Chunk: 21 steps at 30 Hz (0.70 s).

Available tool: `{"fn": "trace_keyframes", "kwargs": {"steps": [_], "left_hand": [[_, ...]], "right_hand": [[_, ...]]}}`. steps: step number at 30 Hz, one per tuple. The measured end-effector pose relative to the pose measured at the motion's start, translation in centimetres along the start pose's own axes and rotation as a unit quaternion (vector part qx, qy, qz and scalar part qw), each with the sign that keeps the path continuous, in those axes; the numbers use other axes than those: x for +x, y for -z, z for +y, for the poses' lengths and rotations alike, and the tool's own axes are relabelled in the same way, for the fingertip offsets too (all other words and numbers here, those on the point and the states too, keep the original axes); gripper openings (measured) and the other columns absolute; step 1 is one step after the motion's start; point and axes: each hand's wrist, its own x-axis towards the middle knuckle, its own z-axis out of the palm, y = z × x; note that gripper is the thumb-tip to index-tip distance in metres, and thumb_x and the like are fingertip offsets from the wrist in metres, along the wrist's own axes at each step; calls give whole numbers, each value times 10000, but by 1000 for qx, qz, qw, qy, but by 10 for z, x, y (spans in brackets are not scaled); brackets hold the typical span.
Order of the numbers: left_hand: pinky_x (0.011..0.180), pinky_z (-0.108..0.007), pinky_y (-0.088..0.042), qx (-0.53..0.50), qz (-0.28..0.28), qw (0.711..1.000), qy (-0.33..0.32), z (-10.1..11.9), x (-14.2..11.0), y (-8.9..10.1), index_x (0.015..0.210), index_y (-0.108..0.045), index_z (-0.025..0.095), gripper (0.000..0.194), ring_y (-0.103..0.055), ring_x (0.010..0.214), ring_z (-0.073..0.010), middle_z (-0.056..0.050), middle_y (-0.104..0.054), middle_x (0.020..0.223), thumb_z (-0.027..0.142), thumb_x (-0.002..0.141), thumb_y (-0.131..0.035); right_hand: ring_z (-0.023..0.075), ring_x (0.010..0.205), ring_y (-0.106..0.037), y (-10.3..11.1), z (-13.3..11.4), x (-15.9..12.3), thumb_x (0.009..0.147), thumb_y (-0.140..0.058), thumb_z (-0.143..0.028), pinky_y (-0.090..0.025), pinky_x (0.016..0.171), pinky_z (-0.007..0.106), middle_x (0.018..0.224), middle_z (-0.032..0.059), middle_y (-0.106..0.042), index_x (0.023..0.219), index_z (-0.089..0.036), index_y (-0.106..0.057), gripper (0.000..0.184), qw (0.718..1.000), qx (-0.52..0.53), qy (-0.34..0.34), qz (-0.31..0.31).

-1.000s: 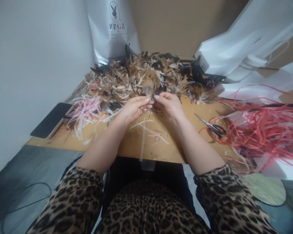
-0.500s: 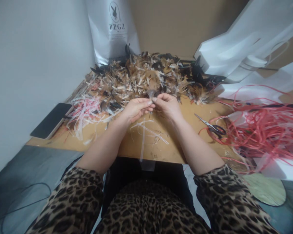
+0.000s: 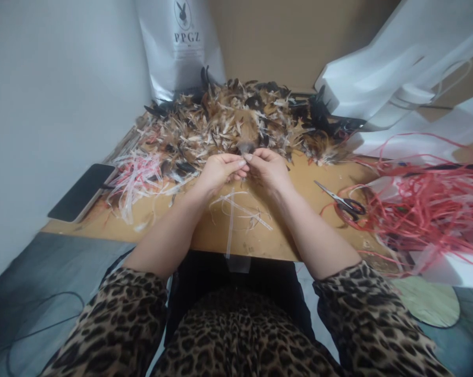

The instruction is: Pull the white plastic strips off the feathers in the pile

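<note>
- Nearest, at 6 o'clock, lie the dark lap and two spotted sleeves [image 3: 118, 309].
- The bench [image 3: 260, 246] is yellowish-brown, its front edge just beyond the lap; thin pale strips [image 3: 231, 220] lie crossed on it, at 6 o'clock from the hands.
- The left hand [image 3: 220, 170] and right hand [image 3: 271, 170] meet over the bench, thumbs nearly tip to tip, the fingers of both pinched together on the base of a small feather bunch [image 3: 247, 144]. The bunch points out from the fingertips towards 12 o'clock; its exact base is hidden.
- Scissors [image 3: 344, 200] lie at 4 o'clock from the hands, beside a tangle of red string [image 3: 428, 209].
- A phone [image 3: 81, 193] lies at 8 o'clock, near a heap of pink and white strips [image 3: 136, 178].
- Past the hands, a wide feather pile [image 3: 208, 123] spreads from 10 to 2 o'clock.
- Behind it stand a silvery bag [image 3: 181, 57] at 11, a brown board [image 3: 267, 42] at 12 and white sheeting [image 3: 373, 73] at 2; a pale wall [image 3: 63, 78] rises at 10.
</note>
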Motion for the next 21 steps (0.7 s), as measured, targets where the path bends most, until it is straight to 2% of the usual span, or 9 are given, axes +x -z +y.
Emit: {"fn": "trace_keyframes", "kwargs": {"steps": [3, 5, 7, 10, 12, 14, 17, 19, 21], "left_hand": [[504, -128, -450, -28, 32, 999, -7, 4, 1, 2, 770, -681, 97, 88, -591, 504, -36, -26, -693, 656, 157, 751, -743], [507, -121, -445, -55, 63, 996, -18, 7, 2, 4, 768, -668, 106, 81, -585, 505, -29, -16, -690, 653, 152, 761, -734], [510, -112, -441, -76, 88, 993, -29, 9, 4, 7, 764, -658, 114, 68, -581, 509, -21, -5, -685, 650, 142, 775, -719], [504, -106, -435, -98, 102, 989, -35, 10, 7, 9, 754, -647, 116, 66, -577, 510, -18, 2, -676, 640, 128, 789, -702], [502, -105, -435, -104, 103, 989, -33, 10, 7, 8, 740, -638, 116, 77, -575, 510, -18, 5, -671, 630, 119, 801, -686], [507, -105, -437, -103, 105, 989, -29, 10, 6, 7, 729, -631, 118, 93, -573, 513, -17, 7, -668, 625, 113, 815, -666], [510, -106, -440, -106, 109, 988, -23, 11, 5, 7, 729, -633, 121, 94, -573, 514, -16, 4, -670, 636, 125, 811, -678], [506, -107, -439, -114, 107, 987, -23, 10, 6, 8, 734, -636, 119, 91, -574, 511, -16, 0, -674, 646, 135, 792, -703], [501, -107, -439, -125, 100, 987, -27, 9, 7, 10, 738, -635, 115, 91, -578, 510, -17, -3, -677, 649, 132, 786, -710]], "right_hand": [[75, 430, -401, 8, 1, 3, 657, -754, -445, -319, 445, 216, 493, -64, -495, 742, -205, -611, 292, 997, -73, 21, -7], [86, 460, -426, 15, 3, 4, 720, -688, -390, -351, 483, 232, 520, -43, -532, 756, -187, -652, 209, 979, -196, 53, -12], [112, 565, -515, 19, 4, 5, 738, -640, -303, -412, 583, 255, 619, 1, -616, 725, -170, -673, 138, 926, -365, 97, -21], [164, 742, -602, 18, 7, 2, 748, -591, -245, -446, 701, 290, 821, 57, -699, 758, -177, -707, 134, 803, -580, 135, -28], [194, 798, -627, 14, 9, 0, 763, -573, -247, -455, 706, 303, 905, 84, -711, 805, -192, -720, 162, 740, -660, 129, -29], [215, 816, -644, 10, 10, -2, 773, -549, -231, -463, 705, 315, 929, 109, -715, 809, -194, -721, 179, 700, -704, 114, -29], [230, 796, -652, 8, 7, -2, 765, -522, -199, -465, 699, 331, 894, 127, -722, 776, -188, -718, 196, 692, -715, 91, -26], [214, 734, -637, 12, 2, -1, 741, -538, -205, -456, 672, 320, 817, 110, -720, 736, -184, -708, 171, 724, -685, 76, -24], [176, 637, -600, 17, -4, 0, 718, -557, -221, -439, 627, 291, 710, 76, -697, 690, -177, -689, 141, 778, -625, 59, -33]]}}
